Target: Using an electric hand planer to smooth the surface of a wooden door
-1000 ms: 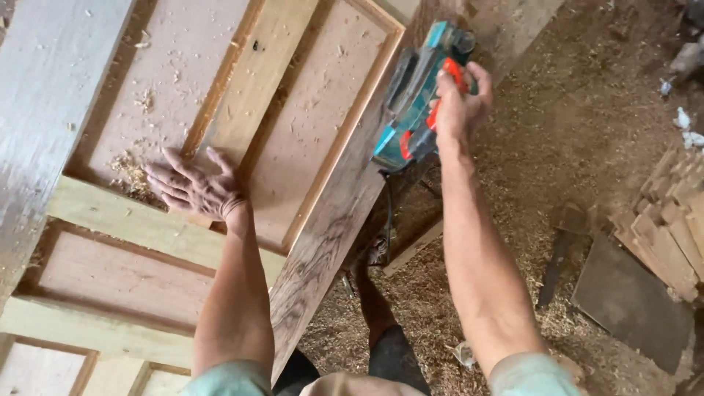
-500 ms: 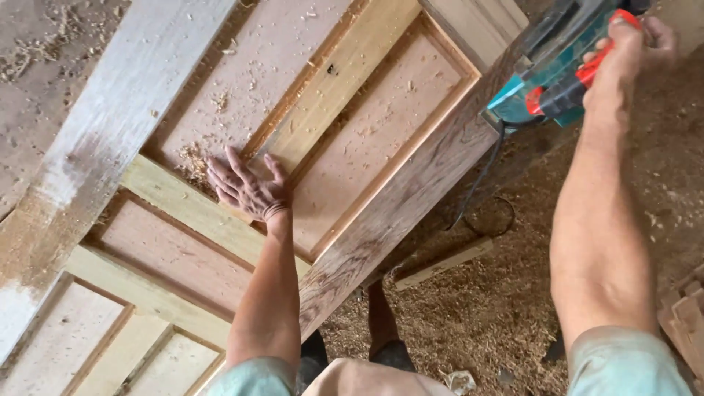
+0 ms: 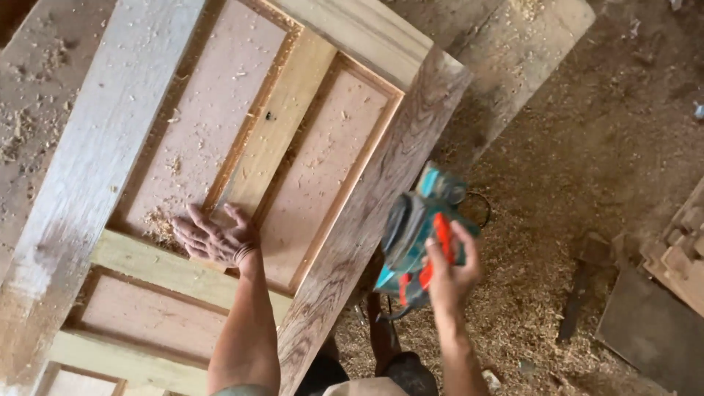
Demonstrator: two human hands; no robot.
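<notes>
The left hand point(image 3: 216, 238) rests flat, fingers spread, on the wooden door point(image 3: 242, 169). The right hand point(image 3: 449, 268) grasps the teal electric planer point(image 3: 414, 235) off the door's right edge.

The wooden door point(image 3: 242, 183) runs off the frame's left, top and bottom edges, so its full length stays unseen. The right hand point(image 3: 449, 270) covers the handle of the teal power planer point(image 3: 414, 242), whose underside is hidden. At the right edge, stacked wood pieces point(image 3: 678, 253) are cut off.
</notes>
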